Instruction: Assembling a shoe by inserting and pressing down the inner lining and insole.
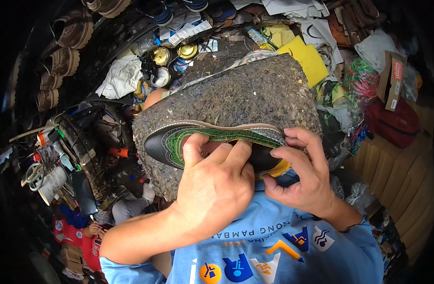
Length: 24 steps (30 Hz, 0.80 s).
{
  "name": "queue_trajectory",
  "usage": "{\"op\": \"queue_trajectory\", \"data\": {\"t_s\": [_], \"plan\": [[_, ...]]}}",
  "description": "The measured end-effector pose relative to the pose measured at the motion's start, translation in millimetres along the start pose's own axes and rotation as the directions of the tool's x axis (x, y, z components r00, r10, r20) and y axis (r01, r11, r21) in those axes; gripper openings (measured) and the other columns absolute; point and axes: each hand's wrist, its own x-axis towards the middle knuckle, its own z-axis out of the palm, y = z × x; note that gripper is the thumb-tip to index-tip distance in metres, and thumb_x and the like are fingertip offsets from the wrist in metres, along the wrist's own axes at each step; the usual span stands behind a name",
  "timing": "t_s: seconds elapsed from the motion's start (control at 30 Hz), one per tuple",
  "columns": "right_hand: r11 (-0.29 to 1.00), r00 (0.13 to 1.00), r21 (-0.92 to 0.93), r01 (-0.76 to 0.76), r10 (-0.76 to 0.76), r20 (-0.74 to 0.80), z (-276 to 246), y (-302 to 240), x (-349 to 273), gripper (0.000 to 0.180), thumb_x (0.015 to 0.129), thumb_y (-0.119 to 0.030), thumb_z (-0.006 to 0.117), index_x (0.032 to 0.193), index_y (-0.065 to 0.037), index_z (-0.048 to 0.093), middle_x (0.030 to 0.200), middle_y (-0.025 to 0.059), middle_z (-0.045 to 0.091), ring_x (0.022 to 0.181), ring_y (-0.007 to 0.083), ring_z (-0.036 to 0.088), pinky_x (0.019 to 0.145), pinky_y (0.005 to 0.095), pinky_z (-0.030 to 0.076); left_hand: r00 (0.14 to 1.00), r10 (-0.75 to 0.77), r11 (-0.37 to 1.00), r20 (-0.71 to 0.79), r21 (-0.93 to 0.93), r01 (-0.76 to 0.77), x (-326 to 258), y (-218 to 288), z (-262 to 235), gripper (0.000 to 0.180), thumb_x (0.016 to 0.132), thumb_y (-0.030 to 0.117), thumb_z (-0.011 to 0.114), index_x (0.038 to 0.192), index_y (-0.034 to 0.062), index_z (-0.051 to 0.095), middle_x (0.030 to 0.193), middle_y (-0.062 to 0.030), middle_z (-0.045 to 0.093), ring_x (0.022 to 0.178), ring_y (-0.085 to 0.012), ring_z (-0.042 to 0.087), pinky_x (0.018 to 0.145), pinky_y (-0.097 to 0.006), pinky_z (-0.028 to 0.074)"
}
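Observation:
A black leather shoe (158,150) with green textured leather along its opening and pale stitching round its edge lies on its side, toe to the left. It rests on a rough dark block (226,94). My left hand (217,177) reaches into the shoe's opening; its fingers are bent and the fingertips are partly hidden inside. At the heel end, my right hand (304,173) grips the edge, fingers above and thumb below. A bit of yellow material (279,168) shows at the heel between the shoe and my blue shirt.
Open round tins (187,50) and a crumpled white cloth (120,76) lie beyond the block. Yellow sheets (304,59) sit at the far right. Brown shoes (63,61) line the far left. Tools and scraps clutter the left, near another person's red sleeve (91,248).

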Motion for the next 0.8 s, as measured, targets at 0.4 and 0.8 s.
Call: {"op": "queue_trajectory", "data": {"t_s": [0.4, 0.8], "plan": [[0.999, 0.998, 0.043, 0.012, -0.015, 0.064, -3.2, 4.1, 0.5, 0.052, 0.065, -0.018, 0.088, 0.112, -0.009, 0.067, 0.131, 0.0188, 0.053, 0.107, 0.0368, 0.062, 0.087, 0.0441, 0.055, 0.986, -0.131, 0.985, 0.107, 0.124, 0.118, 3.0, 16.4, -5.2, 0.013, 0.075, 0.015, 0.065, 0.078, 0.005, 0.072, 0.122, -0.0088, 0.064, 0.106, -0.0227, 0.062, 0.104, -0.061, 0.032], [0.961, 0.865, -0.072, 0.266, -0.205, 0.458, -22.9, 13.0, 37.4, 0.034, 0.072, -0.023, 0.083, 0.099, -0.005, 0.074, 0.131, 0.0156, 0.057, 0.099, 0.0314, 0.054, 0.084, 0.0407, 0.052, 0.956, -0.213, 0.957, 0.201, 0.239, 0.163, 14.2, 22.5, -8.3, 0.015, 0.076, 0.015, 0.064, 0.082, 0.0034, 0.072, 0.119, -0.0097, 0.063, 0.11, -0.0251, 0.061, 0.106, -0.063, 0.035]]}}
